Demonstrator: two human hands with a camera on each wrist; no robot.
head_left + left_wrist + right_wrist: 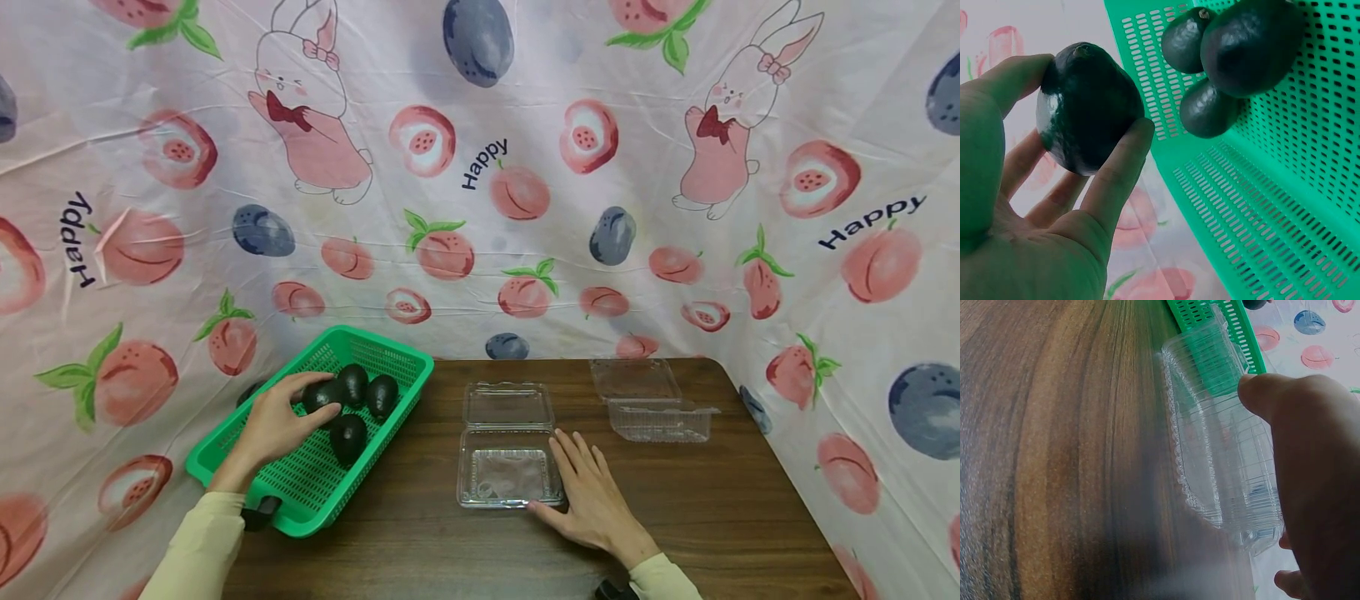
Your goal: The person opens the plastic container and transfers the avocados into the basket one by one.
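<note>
My left hand (pixel 273 421) holds a dark avocado (pixel 1088 106) between thumb and fingers, above the green basket (pixel 386 344). Three more avocados (pixel 348 440) lie in that basket, grouped toward its far right side. In the middle of the table stands a clear plastic clamshell box (pixel 510 475), its lid folded back and nothing inside. My right hand (pixel 592 500) lies flat with fingers spread along the box's right side, the thumb at its near corner. The right wrist view shows the thumb (pixel 1260 394) against the clear wall.
A second clear clamshell box (pixel 660 422) stands with its lid raised at the back right of the brown wooden table (pixel 420 542). A fruit-and-rabbit printed cloth (pixel 480 275) hangs behind the table and along both sides.
</note>
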